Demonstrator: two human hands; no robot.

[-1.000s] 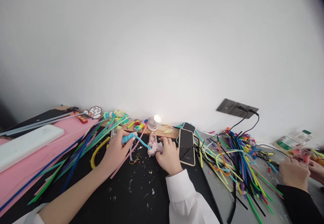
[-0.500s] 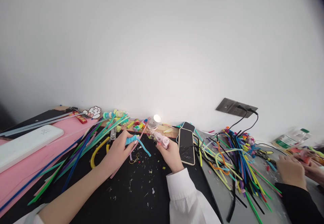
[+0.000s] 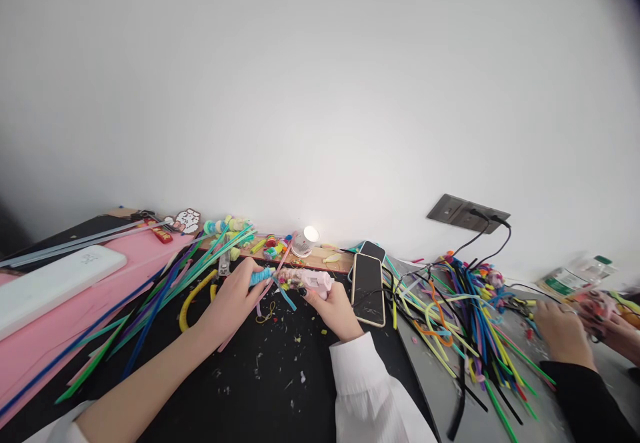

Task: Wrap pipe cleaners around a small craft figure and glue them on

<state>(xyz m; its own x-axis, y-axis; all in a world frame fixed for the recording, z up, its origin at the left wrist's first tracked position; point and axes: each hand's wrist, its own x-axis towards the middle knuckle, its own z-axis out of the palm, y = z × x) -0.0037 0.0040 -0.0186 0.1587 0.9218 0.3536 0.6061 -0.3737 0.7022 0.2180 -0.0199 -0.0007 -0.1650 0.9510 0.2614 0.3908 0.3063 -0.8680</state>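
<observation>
My left hand (image 3: 231, 299) is closed on a light blue coiled pipe cleaner (image 3: 262, 276), whose loose tail hangs down to the right. My right hand (image 3: 334, 307), in a white sleeve, grips a pink glue gun (image 3: 311, 281) held sideways, its nozzle pointing left at the blue coil. Both hands hover just above the black mat (image 3: 260, 369), which is littered with small scraps.
Long coloured pipe cleaners (image 3: 165, 289) fan out at left over a pink sheet (image 3: 75, 303) with a white box (image 3: 50, 283). Two phones (image 3: 369, 279) lie right of my hand. A tangled pile of pipe cleaners (image 3: 465, 309) and another person's hands (image 3: 575, 333) are at right. A lit candle (image 3: 305, 241) stands by the wall.
My right hand has lifted the glue gun off the mat and turned it sideways toward the blue coil. My left hand stayed nearly in place, holding the coil.
</observation>
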